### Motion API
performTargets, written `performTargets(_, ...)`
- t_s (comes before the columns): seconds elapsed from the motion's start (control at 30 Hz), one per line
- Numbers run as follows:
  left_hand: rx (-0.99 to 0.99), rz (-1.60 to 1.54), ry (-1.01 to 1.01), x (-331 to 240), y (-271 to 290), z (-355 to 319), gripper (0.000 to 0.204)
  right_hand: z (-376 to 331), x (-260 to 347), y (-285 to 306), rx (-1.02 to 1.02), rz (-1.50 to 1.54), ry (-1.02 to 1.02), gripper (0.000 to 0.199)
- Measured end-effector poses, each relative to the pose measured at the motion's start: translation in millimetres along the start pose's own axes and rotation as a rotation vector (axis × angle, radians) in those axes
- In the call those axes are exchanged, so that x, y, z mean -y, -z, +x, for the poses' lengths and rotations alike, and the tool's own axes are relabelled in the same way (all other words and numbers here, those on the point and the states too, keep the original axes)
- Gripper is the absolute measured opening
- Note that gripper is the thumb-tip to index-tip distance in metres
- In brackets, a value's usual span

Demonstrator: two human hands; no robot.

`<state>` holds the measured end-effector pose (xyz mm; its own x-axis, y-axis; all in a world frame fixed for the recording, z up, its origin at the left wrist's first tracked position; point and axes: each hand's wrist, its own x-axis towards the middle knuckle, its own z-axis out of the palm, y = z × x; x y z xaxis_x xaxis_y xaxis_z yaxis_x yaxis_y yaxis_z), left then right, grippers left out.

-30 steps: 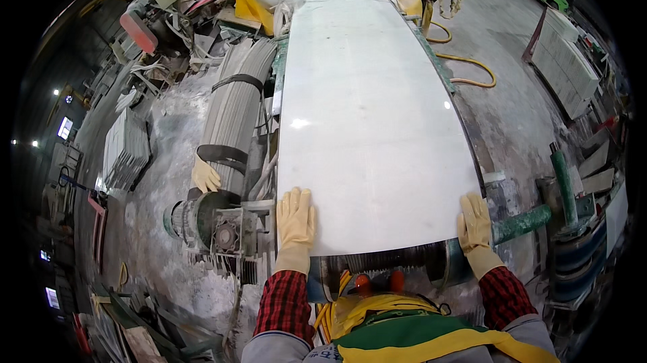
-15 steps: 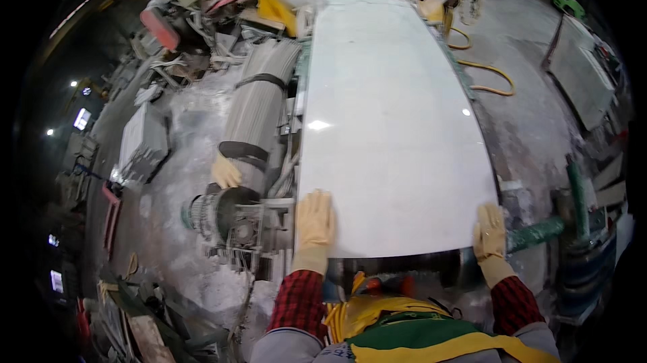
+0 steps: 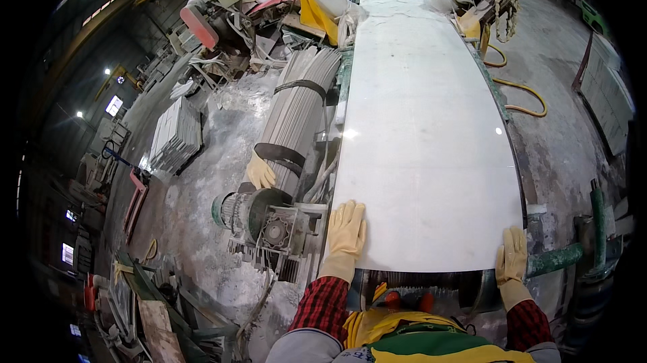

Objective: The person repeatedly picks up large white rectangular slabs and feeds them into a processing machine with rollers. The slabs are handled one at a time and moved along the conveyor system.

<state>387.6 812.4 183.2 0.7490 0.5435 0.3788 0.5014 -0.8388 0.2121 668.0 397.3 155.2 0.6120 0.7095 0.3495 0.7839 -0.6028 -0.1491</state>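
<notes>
A long, glossy white slab (image 3: 431, 161) stretches away from me on a machine bed. My left hand (image 3: 346, 229), in a cream rubber glove, lies flat on its near left corner with the fingers stretched out. At the near right corner my right hand (image 3: 512, 255), gloved alike, rests along the slab's edge, its fingers pointing away from me and nearly straight. The underside of the right hand is hidden. A yellow and green apron (image 3: 431, 343) covers my front below the slab's near edge.
Left of the slab are a motor (image 3: 253, 215), a strapped bundle of grey strips (image 3: 301, 107) and a loose cream glove (image 3: 259, 172). A green pipe (image 3: 556, 260) juts out near my right hand. Scrap boards (image 3: 158, 329) lie at the lower left; a yellow hose (image 3: 529, 100) loops on the right.
The whole scene has shifted right and slightly down in the picture as my head turned. Both hands keep their places on the slab, and the picture is sharper.
</notes>
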Motion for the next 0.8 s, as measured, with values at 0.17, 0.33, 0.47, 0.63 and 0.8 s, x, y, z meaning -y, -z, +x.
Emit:
performTargets(0.17, 0.016, -0.024, 0.003, -2.7, 5.9, 0.4, 0.043, -1.7, -0.3, -1.1, 0.012, 0.017, -0.017, 0.051)
performTargets(0.33, -0.009, 0.005, 0.003, 0.8, 1.3, -5.9, 0.044, -2.0, 2.8, 2.1, 0.009, 0.036, -0.015, 0.051)
performTargets(0.47, 0.009, -0.010, 0.007, -3.0, 4.6, -3.3, 0.044, -6.4, -2.1, -2.1, -0.012, -0.023, 0.006, 0.051)
performTargets(0.63, -0.013, -0.017, -0.015, -4.3, 5.7, -4.3, 0.043, -8.4, -2.8, -1.8, -0.028, -0.007, 0.011, 0.051)
performTargets(0.8, -0.007, 0.002, -0.015, -1.2, 3.5, -8.3, 0.043, -6.0, 5.9, 5.2, -0.038, 0.019, -0.007, 0.048)
